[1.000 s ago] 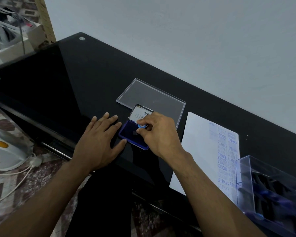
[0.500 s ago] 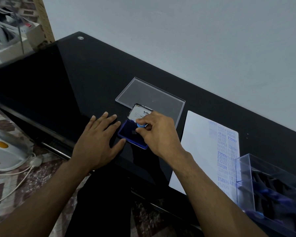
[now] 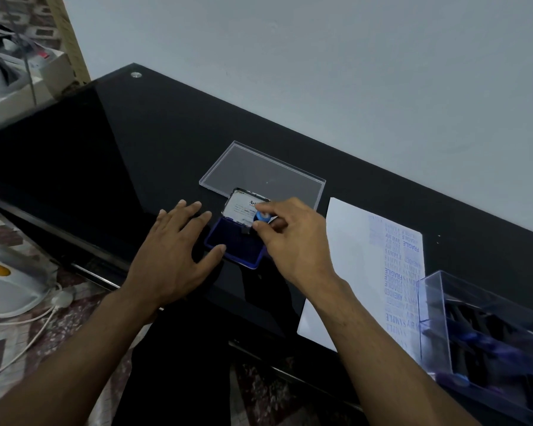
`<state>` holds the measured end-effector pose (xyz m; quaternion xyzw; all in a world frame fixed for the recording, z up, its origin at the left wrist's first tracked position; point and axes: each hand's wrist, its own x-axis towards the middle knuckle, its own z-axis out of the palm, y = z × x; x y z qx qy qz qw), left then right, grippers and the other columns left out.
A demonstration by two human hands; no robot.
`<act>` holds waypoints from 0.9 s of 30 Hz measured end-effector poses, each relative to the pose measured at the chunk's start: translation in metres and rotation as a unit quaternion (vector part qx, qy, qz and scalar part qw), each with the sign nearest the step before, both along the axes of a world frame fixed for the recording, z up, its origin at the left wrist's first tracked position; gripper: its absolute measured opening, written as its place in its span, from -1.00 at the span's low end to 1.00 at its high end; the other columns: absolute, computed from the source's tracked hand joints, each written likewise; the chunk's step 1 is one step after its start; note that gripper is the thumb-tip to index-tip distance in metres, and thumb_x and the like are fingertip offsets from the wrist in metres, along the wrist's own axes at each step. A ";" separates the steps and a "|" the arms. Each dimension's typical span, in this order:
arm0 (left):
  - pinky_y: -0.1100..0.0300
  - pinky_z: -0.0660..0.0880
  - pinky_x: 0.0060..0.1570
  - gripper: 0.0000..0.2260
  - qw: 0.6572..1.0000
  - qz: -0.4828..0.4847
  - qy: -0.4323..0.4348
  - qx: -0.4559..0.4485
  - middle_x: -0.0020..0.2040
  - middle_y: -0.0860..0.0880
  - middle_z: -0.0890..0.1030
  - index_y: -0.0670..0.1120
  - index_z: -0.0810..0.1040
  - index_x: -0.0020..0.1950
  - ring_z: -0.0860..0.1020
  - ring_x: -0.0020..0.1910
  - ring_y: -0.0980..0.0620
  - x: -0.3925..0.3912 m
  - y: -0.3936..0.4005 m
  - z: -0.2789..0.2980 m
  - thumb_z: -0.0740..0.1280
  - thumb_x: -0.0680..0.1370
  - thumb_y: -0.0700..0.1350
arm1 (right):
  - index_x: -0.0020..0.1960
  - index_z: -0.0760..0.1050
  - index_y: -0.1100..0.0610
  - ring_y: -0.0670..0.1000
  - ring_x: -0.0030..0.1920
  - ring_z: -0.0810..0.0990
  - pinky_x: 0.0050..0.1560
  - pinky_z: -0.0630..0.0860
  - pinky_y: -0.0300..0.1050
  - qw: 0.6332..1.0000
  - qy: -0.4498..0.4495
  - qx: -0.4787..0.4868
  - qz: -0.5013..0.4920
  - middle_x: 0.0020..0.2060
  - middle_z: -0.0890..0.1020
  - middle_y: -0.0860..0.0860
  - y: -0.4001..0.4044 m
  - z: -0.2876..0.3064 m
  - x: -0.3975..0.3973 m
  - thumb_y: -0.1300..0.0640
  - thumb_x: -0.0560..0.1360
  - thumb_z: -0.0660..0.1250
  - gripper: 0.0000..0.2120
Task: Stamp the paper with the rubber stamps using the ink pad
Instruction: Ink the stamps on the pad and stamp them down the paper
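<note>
The black glass bench (image 3: 154,139) runs along a pale wall, and its near edge cuts across just under the person's wrists. To the left of the ink pad the dark top lies open right out to the corner; to the right things sit closer together.

The ink pad (image 3: 233,242) lies open near the front edge — a blue tray with a dark inked bed, its lid (image 3: 239,206) tipped back showing a white label. The left hand (image 3: 174,256) lies flat beside it, fingers straight and spread, thumb touching the tray's near corner. The right hand (image 3: 293,241) pinches a rubber stamp (image 3: 261,217) by its blue knob, fingers curled round it, over the far right corner of the pad; I cannot tell if it touches the ink.

Behind the pad lies a clear flat cover (image 3: 259,170). The paper (image 3: 351,259) lies to the right, its right side crowded with blue prints — SAMPLE, FRAGILE, AIR MAIL. A clear box (image 3: 437,302) overlapping its corner holds dark stamps with blue handles.
</note>
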<state>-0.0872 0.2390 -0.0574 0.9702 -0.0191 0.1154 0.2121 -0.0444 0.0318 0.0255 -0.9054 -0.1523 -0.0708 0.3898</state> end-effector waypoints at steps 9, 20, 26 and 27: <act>-0.01 0.11 0.56 -0.37 0.997 -0.066 -0.034 -0.026 0.52 -0.05 0.37 -0.05 0.45 0.45 0.23 0.55 -0.03 0.020 -0.077 0.024 0.16 0.53 0.32 | 0.10 0.68 0.04 -0.12 -0.15 0.63 0.01 0.63 -0.12 0.995 -0.038 0.019 -0.094 -0.05 0.66 -0.07 -0.076 0.013 -0.004 0.14 0.45 0.51 -0.77; -0.08 0.09 0.56 -0.39 0.987 -0.158 -0.016 -0.024 0.59 -0.03 0.27 0.00 0.36 0.52 0.11 0.61 -0.02 0.056 -0.170 0.027 0.17 0.56 0.30 | 0.08 0.69 0.08 -0.14 -0.21 0.61 -0.04 0.63 -0.11 0.982 -0.041 0.034 -0.180 -0.05 0.65 -0.06 -0.166 0.018 0.000 0.20 0.45 0.50 -0.79; -0.10 0.08 0.56 -0.41 0.982 -0.185 -0.012 -0.025 0.57 -0.03 0.32 -0.02 0.40 0.51 0.16 0.60 -0.04 0.081 -0.204 0.022 0.16 0.58 0.28 | 0.09 0.68 0.04 -0.09 -0.16 0.63 -0.03 0.63 -0.06 0.976 -0.058 0.028 -0.208 -0.08 0.65 -0.07 -0.198 0.017 0.013 0.19 0.45 0.50 -0.78; -0.11 0.09 0.56 -0.41 0.982 -0.188 -0.012 -0.027 0.57 -0.04 0.32 -0.03 0.41 0.50 0.16 0.60 -0.05 0.084 -0.207 0.020 0.16 0.58 0.27 | 0.08 0.68 0.05 -0.09 -0.15 0.63 -0.02 0.63 -0.06 0.975 -0.056 0.026 -0.213 -0.07 0.65 -0.07 -0.201 0.017 0.015 0.19 0.45 0.50 -0.78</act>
